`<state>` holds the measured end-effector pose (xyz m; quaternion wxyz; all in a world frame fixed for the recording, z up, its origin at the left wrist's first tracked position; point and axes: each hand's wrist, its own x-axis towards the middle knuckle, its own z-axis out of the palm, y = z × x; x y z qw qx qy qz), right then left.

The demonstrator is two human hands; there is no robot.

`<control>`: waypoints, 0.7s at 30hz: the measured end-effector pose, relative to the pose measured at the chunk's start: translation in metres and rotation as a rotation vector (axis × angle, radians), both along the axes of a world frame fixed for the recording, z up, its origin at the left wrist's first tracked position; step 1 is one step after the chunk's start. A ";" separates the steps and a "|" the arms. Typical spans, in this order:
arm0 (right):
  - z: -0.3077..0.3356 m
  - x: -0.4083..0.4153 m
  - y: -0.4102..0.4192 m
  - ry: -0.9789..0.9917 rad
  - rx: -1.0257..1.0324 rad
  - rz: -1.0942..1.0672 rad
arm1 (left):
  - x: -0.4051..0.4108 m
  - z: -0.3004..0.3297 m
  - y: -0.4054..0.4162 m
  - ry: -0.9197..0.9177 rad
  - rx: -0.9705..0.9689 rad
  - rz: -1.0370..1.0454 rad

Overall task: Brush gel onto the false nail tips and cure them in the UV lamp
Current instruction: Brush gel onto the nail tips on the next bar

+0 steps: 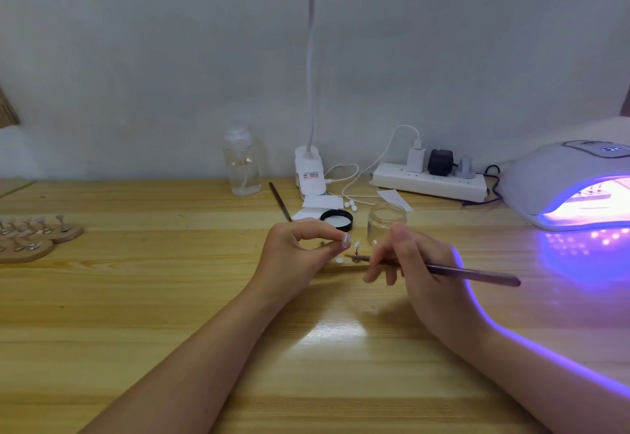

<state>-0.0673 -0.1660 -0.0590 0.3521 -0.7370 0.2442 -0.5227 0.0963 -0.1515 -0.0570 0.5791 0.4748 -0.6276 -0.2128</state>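
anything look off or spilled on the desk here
No spill shows. The glass jar stands open, its black lid lying beside it. A second brush lies loose by the desk lamp base, with small white pieces scattered nearby.

Hardly anything is reading clearly here. The UV lamp [566, 177] at the right edge is showing a small lit display [613, 149] on its top, and two pale digits are glowing there, but they are lying at an angle and are too blurred to tell. The clip base of the desk lamp [309, 174] is carrying a white label [311, 174] with red and dark print, and its lines are too small to make out. No other text, brand or number is showing legibly.
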 end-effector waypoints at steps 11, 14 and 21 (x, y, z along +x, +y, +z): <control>-0.001 -0.001 -0.001 -0.048 -0.004 -0.015 | -0.001 0.002 0.002 -0.027 0.025 0.043; 0.000 -0.001 -0.003 0.017 -0.037 -0.035 | -0.001 0.003 0.003 -0.029 0.038 0.062; 0.000 0.000 -0.002 -0.006 -0.039 -0.054 | -0.003 0.005 0.004 -0.035 0.053 0.084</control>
